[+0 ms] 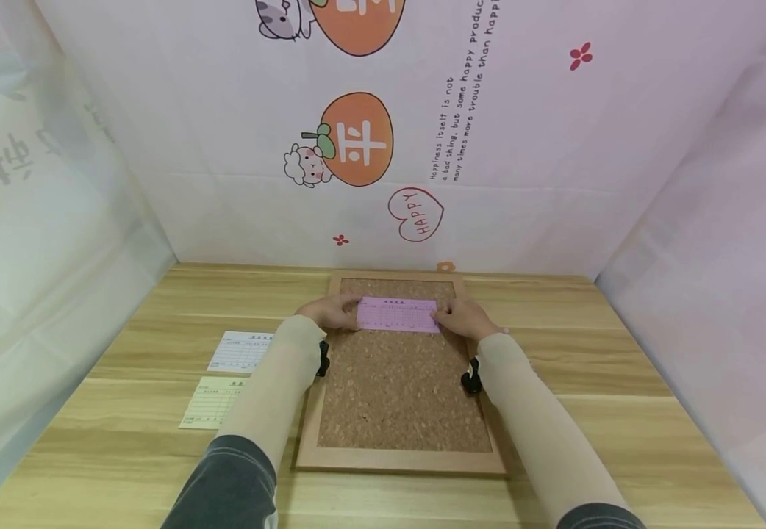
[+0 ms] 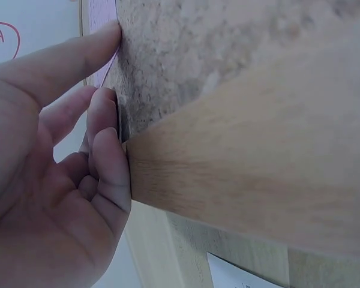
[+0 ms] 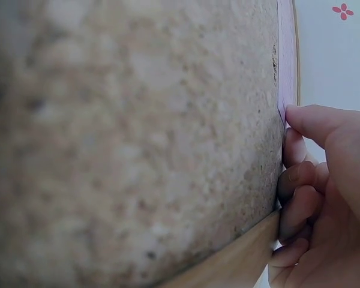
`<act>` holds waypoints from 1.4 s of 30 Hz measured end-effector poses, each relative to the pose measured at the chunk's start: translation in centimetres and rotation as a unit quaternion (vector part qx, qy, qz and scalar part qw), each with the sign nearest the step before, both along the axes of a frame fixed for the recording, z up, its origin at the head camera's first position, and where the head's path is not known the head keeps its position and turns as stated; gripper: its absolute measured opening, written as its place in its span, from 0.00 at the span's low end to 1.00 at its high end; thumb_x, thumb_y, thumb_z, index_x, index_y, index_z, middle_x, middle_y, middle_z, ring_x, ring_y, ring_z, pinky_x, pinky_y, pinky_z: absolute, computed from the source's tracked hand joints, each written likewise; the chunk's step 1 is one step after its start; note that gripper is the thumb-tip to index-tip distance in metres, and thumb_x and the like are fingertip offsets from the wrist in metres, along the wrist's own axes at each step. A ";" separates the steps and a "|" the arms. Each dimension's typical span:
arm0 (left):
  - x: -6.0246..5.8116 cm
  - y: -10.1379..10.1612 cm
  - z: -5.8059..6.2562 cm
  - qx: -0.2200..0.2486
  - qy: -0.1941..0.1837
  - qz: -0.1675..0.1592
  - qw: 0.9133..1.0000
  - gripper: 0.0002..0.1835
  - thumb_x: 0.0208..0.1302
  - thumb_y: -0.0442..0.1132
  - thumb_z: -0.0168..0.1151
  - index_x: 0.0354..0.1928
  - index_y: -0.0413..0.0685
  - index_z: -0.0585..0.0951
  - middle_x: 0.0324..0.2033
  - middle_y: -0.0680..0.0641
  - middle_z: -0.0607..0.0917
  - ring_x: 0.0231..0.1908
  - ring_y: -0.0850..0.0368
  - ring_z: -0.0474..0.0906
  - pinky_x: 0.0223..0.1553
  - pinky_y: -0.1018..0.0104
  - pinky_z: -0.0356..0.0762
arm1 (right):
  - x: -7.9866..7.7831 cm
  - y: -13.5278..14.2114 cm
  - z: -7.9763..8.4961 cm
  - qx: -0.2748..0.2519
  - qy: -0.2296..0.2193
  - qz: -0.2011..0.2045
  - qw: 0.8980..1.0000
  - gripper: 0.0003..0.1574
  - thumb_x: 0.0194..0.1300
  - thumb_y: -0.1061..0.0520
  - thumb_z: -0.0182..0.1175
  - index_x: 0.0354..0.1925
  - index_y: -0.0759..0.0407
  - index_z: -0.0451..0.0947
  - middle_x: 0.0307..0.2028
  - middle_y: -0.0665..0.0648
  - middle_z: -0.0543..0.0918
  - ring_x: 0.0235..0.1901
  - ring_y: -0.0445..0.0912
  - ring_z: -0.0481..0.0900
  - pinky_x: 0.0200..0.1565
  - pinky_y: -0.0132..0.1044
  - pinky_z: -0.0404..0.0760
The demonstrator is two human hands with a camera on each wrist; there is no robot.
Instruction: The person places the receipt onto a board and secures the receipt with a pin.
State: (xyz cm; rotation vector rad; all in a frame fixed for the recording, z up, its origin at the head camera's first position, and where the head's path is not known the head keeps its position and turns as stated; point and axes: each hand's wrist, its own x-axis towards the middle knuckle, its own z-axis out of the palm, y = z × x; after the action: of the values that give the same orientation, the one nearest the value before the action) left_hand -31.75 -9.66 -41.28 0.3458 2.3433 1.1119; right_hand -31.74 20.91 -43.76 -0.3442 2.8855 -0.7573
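Note:
A pink printed slip [image 1: 397, 314] lies across the upper part of a wood-framed cork board [image 1: 406, 397]. My left hand [image 1: 333, 312] holds the slip's left edge, with the thumb [image 2: 102, 48] on it and the index finger near a corner; the other fingers are curled by the wooden frame. At the opposite edge, my right hand [image 1: 467, 319] pinches the slip between thumb [image 3: 306, 119] and index finger. Its remaining fingers rest bent against the board's side. Only a narrow strip of the slip shows in each wrist view.
Left of the board, a white printed slip [image 1: 239, 351] and a pale yellow-green slip [image 1: 209, 402] lie on the wooden table [image 1: 588, 441]; the left sleeve partly covers both. A printed white curtain [image 1: 522, 220] hangs behind the table, with pale sheets at both sides.

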 end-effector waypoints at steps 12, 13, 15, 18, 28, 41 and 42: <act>0.0 0.2 0.4 -0.003 -0.013 0.004 1.000 0.42 0.68 0.33 0.64 0.79 0.45 0.53 0.68 0.36 0.67 0.53 0.48 0.70 0.48 0.59 0.72 | -0.1 0.4 0.3 -0.012 -0.017 0.007 1.000 0.25 0.75 0.48 0.52 0.20 0.54 0.65 0.16 0.49 0.63 0.18 0.42 0.59 0.23 0.35 0.61; -0.2 0.2 0.2 -0.002 -0.013 0.004 1.000 0.43 0.67 0.33 0.64 0.79 0.45 0.53 0.68 0.36 0.67 0.53 0.48 0.70 0.46 0.60 0.72 | -0.1 0.4 0.4 -0.018 -0.020 0.008 1.000 0.23 0.75 0.48 0.52 0.23 0.56 0.66 0.17 0.49 0.64 0.18 0.42 0.60 0.23 0.35 0.61; -0.5 0.1 0.0 -0.005 -0.012 0.001 1.000 0.43 0.67 0.33 0.64 0.79 0.45 0.53 0.68 0.36 0.66 0.53 0.48 0.70 0.45 0.61 0.72 | 0.0 0.6 0.7 -0.031 -0.027 0.006 0.999 0.19 0.75 0.48 0.52 0.33 0.62 0.70 0.18 0.50 0.66 0.19 0.42 0.60 0.23 0.35 0.62; -1.1 0.0 -0.6 -0.009 -0.012 -0.001 1.000 0.44 0.66 0.34 0.65 0.79 0.47 0.54 0.69 0.37 0.66 0.53 0.48 0.69 0.44 0.61 0.72 | 0.0 0.8 1.3 -0.060 -0.036 0.005 0.998 0.28 0.75 0.51 0.53 0.63 0.66 0.60 0.21 0.53 0.72 0.21 0.44 0.65 0.24 0.36 0.65; -3.6 -0.6 -3.5 0.003 -0.022 0.015 1.000 0.46 0.60 0.36 0.70 0.78 0.55 0.58 0.68 0.41 0.69 0.57 0.47 0.68 0.54 0.53 0.70 | -0.4 2.3 2.6 -0.068 -0.066 0.023 0.995 0.21 0.76 0.52 0.51 0.52 0.71 0.74 0.41 0.64 0.83 0.40 0.54 0.81 0.43 0.46 0.80; -3.6 -0.5 -3.6 0.001 -0.022 0.027 0.999 0.46 0.59 0.36 0.70 0.78 0.58 0.60 0.67 0.44 0.70 0.58 0.48 0.68 0.58 0.53 0.65 | 0.9 5.9 3.9 -0.039 -0.058 0.016 0.997 0.18 0.76 0.52 0.51 0.45 0.67 0.77 0.37 0.61 0.79 0.28 0.49 0.74 0.31 0.47 0.79; -3.7 -0.5 -3.6 0.000 -0.020 0.025 0.999 0.46 0.60 0.36 0.70 0.78 0.58 0.59 0.67 0.44 0.70 0.58 0.48 0.68 0.59 0.52 0.65 | 1.0 6.3 3.9 -0.037 -0.056 0.015 0.998 0.19 0.76 0.52 0.51 0.47 0.67 0.78 0.39 0.61 0.80 0.28 0.50 0.75 0.31 0.48 0.80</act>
State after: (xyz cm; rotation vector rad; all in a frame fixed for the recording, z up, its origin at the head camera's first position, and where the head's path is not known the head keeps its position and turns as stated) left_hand -35.41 -10.21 -44.92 0.2639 2.3278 1.1328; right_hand -30.70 27.21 -39.88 -0.3415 2.7460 -0.8527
